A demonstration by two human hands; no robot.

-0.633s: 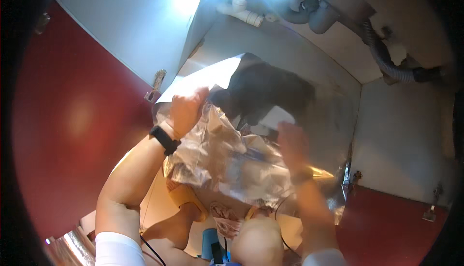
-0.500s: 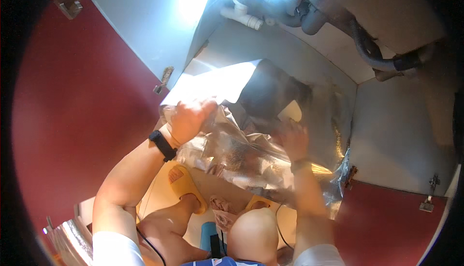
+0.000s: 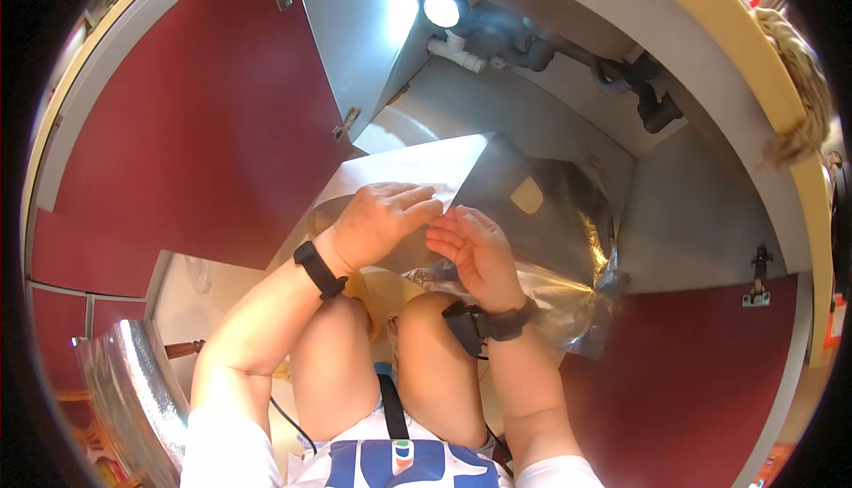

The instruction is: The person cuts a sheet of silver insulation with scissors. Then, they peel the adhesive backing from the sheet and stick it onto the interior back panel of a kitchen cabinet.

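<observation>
A large silver foil sheet (image 3: 559, 248) spreads over the floor of an open cabinet in front of my knees. Its left part shows a bright white face (image 3: 404, 161), and a small pale patch with rounded corners (image 3: 527, 195) stands out on the darker part. Above the sheet's near side, my left hand (image 3: 380, 222) has its fingers bent together at the tips; what they pinch, if anything, is hidden. My right hand (image 3: 477, 253) is raised with its palm turned inward and fingers apart, the tips close beside those of the left.
A lit lamp (image 3: 441, 11) shines at the cabinet's back, near a white pipe (image 3: 457, 53) and dark drain pipes (image 3: 657, 108). Red doors (image 3: 204, 115) with metal hinges (image 3: 757, 279) swing open at both sides. A silver roll (image 3: 133, 373) stands at lower left.
My hands have come together from opposite sides of the sheet, and the right has turned palm inward. My view has drawn back, showing more of the cabinet frame. The crumpled foil looks flatter.
</observation>
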